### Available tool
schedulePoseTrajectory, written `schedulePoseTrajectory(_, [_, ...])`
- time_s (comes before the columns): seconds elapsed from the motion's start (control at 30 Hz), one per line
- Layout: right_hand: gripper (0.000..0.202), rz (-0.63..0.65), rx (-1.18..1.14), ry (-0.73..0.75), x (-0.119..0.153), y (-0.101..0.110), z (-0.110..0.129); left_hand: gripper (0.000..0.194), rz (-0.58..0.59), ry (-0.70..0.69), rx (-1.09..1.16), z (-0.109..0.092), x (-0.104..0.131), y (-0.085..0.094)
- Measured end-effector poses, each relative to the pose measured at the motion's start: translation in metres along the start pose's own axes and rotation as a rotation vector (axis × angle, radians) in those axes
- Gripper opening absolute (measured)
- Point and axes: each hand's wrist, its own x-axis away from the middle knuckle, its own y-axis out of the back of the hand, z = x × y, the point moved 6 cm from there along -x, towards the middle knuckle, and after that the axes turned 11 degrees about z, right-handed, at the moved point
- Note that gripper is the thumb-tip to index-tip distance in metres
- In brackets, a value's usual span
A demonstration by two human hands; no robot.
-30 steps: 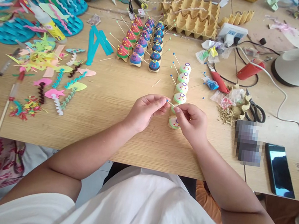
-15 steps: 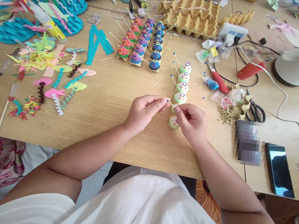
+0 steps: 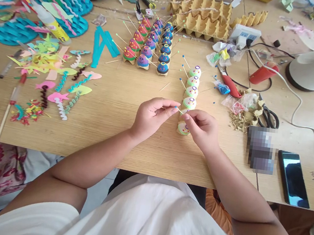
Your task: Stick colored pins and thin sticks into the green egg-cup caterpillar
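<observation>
A small pale stick [image 3: 180, 111] with a blue tip spans the gap between my hands. My left hand [image 3: 154, 118] pinches its blue-tipped end, and my right hand [image 3: 202, 131] pinches the other end. Just beyond and beneath my fingertips runs a row of white-and-green painted egg-carton cups [image 3: 191, 92], with purple rings on top. Blue-tipped sticks [image 3: 184, 71] stand out from the left side of the farther cups. My fingers partly hide the nearer cups.
Rows of red, purple and blue cups [image 3: 145, 51] stand farther back, before brown egg trays [image 3: 203, 17]. Paper cutouts [image 3: 41, 58] lie left. At right are scissors [image 3: 269, 116], a phone [image 3: 294, 178], a red cup [image 3: 264, 72] and cables.
The stick between my fingertips has tilted slightly, its right end a little lower. My left fingertips have shifted slightly to the right.
</observation>
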Motion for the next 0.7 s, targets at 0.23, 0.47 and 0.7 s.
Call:
schedulePoseTrajectory(0.23, [0.050, -0.024, 0.003, -0.030, 0.001, 0.002, -0.001, 0.035, 0.027, -0.021, 0.052, 0.003, -0.002, -0.003])
schedulePoseTrajectory(0.47, [0.046, -0.010, -0.004, -0.009, 0.001, 0.001, 0.000, 0.031, 0.068, -0.011, 0.049, 0.009, -0.003, -0.004])
schedulePoseTrajectory(0.7, [0.049, -0.112, 0.060, 0.012, 0.003, 0.009, 0.003, 0.027, 0.046, -0.157, -0.034, 0.000, -0.001, -0.004])
